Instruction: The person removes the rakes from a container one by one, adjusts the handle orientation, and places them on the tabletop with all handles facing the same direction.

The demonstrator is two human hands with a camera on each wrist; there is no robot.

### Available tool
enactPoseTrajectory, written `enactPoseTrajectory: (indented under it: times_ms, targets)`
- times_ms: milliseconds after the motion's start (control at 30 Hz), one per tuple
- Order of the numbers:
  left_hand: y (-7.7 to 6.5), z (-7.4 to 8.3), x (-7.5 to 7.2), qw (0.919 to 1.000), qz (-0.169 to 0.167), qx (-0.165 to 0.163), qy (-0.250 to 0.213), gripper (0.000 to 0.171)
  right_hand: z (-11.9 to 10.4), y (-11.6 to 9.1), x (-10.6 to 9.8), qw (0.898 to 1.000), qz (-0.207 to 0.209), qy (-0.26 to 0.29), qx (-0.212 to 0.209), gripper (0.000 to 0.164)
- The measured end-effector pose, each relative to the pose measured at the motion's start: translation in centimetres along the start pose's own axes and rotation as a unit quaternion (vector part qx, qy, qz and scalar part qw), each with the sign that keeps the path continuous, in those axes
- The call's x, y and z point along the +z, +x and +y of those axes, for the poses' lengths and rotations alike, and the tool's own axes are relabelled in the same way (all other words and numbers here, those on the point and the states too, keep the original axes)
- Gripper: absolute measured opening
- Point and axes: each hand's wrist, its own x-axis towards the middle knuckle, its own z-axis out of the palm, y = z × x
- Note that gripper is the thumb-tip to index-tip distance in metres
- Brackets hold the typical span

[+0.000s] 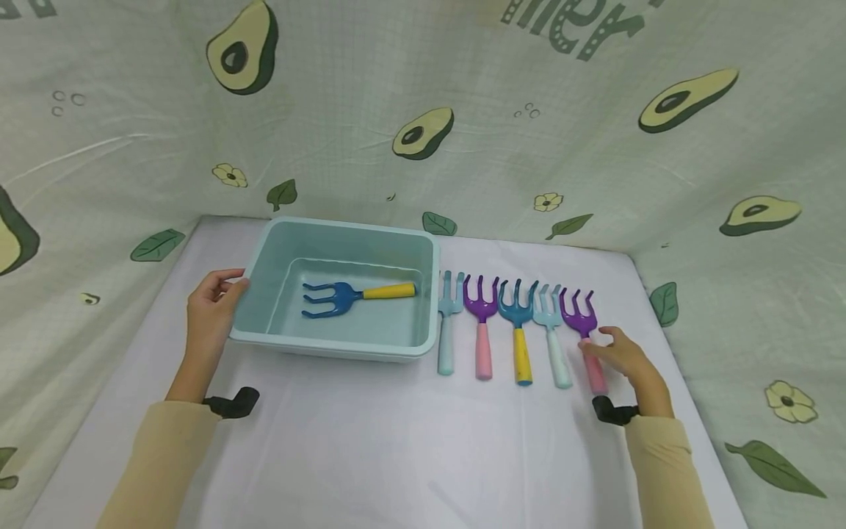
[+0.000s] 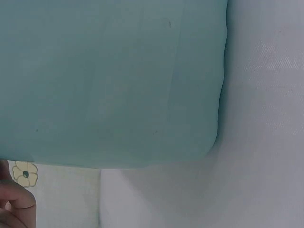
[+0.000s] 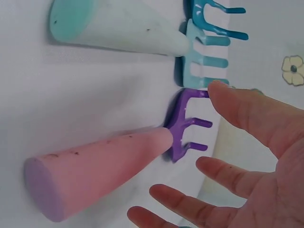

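Note:
My left hand [image 1: 214,305] grips the left rim of a light teal plastic basin [image 1: 337,347], thumb and fingers at its edge. In the left wrist view the basin's outer wall [image 2: 109,85] fills most of the picture, and only some curled fingers [image 2: 16,199] show. Inside the basin lies a blue hand rake with a yellow handle [image 1: 340,297]. My right hand [image 1: 624,356] is beside and over a purple hand rake with a pink handle [image 1: 579,322]. In the right wrist view its fingers are spread, with that rake's pink handle [image 3: 99,171] apart from them.
Left of that rake, several more stand in a row: pale blue with a whitish handle [image 1: 547,316], blue with yellow [image 1: 517,314], purple with pink [image 1: 481,308], and light blue [image 1: 446,308] beside the basin. An avocado-print cloth [image 1: 489,184] hangs behind the white table [image 1: 370,455].

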Motion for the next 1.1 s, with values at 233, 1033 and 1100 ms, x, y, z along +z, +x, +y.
enactPoseTrajectory:
  times_ms: [233, 1033, 1100]
  targets:
    - [0.0, -0.1, 0.1, 1.0, -0.004, 0.002, -0.007, 0.034, -1.8, -0.5, -0.6, 1.0, 0.011, -0.013, -0.014, 0.09]
    - [-0.2, 0.0, 0.0, 0.9999, -0.001, 0.005, -0.016, 0.032, -10.0, -2.9, -1.6, 0.988, 0.04, -0.066, -0.131, 0.085]
    - [-0.1, -0.1, 0.0, 0.9999, 0.0, 0.004, -0.017, 0.032, -10.9, -3.3, -1.7, 0.986, 0.042, -0.07, -0.144, 0.083]
